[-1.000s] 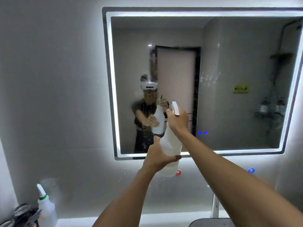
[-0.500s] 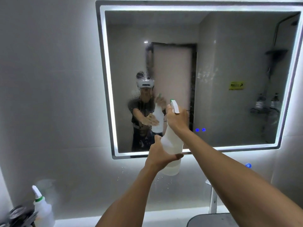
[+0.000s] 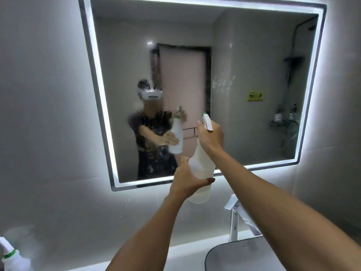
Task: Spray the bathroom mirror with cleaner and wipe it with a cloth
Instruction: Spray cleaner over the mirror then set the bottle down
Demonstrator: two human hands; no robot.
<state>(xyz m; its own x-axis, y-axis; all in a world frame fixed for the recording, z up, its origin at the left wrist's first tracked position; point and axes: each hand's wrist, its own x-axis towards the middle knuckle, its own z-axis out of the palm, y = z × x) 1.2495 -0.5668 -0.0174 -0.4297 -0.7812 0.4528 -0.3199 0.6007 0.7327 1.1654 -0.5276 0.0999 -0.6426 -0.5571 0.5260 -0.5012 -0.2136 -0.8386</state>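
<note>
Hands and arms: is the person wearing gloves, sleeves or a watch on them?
No. The left hand and right hand are bare, with no gloves, rings or watch showing. Both forearms are bare too; no sleeves reach into view.

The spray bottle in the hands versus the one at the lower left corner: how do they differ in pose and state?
The held spray bottle is raised and tilted toward the mirror, gripped by the left hand at its body and the right hand at its trigger head. The corner bottle stands untouched below, cut off by the frame edge. Both are white with a green collar under the nozzle.
</note>
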